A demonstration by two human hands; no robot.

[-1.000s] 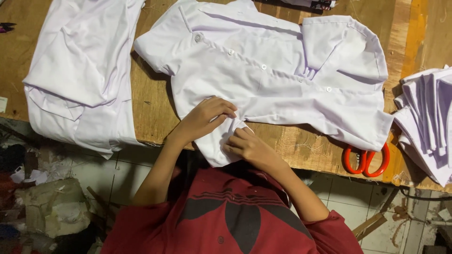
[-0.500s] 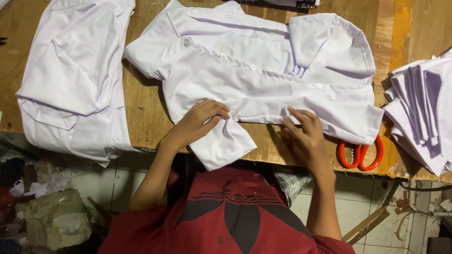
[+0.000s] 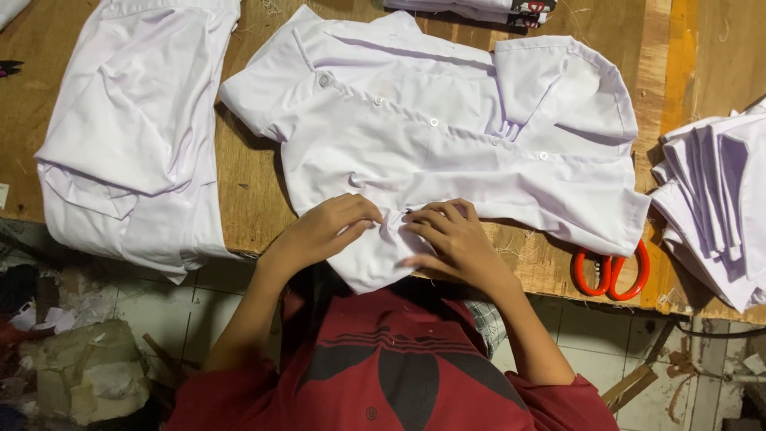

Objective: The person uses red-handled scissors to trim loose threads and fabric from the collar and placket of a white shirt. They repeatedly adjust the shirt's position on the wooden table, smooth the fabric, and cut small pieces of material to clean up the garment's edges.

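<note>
The left hand (image 3: 331,227) and the right hand (image 3: 447,239) lie side by side on the near sleeve of a white shirt (image 3: 447,152), fingers curled down and pinching a small fold of the cloth between them, fingertips almost touching. The shirt lies spread flat, buttoned front up, across a worn wooden table (image 3: 247,199), its collar toward the far edge and its sleeve hanging a little over the near edge by the person's red top. Just beside the shirt's right hem lie orange-handled scissors (image 3: 610,271), partly hidden under the cloth. Farther right a stack of folded white pieces (image 3: 718,199) sits at the table's corner, and to the left a second white garment (image 3: 136,136) lies rumpled, drooping over the edge. Below the table a tiled floor shows, with scraps and a lumpy bundle (image 3: 84,371) at the left.
</note>
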